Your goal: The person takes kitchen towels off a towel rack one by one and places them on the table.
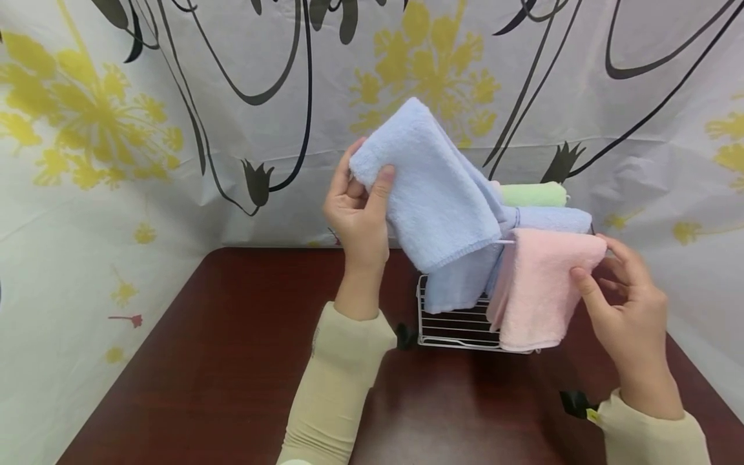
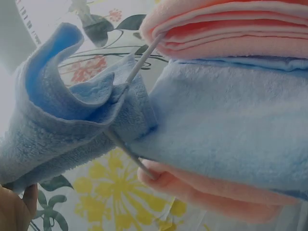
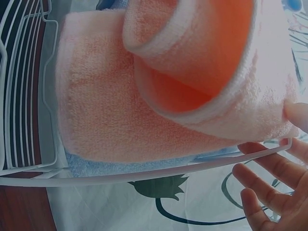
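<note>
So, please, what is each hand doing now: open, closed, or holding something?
Left hand: holding the blue towel.
Right hand: holding the pink towel.

A dark reddish-brown, smooth-topped table (image 1: 250, 361) with a rounded far-left corner stands before a creased, off-white sheet (image 1: 58, 245) printed with large yellow flower heads (image 1: 104, 111), dark grey curling stems (image 1: 256, 99) and tulip-shaped grey blooms (image 1: 258, 184).

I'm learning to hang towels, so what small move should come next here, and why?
Perhaps lower the left hand so the blue terry towel it pinches hangs down: it is held up at a tilt, whereas the pink terry towel touched by the right hand hangs from the wire rack.
</note>
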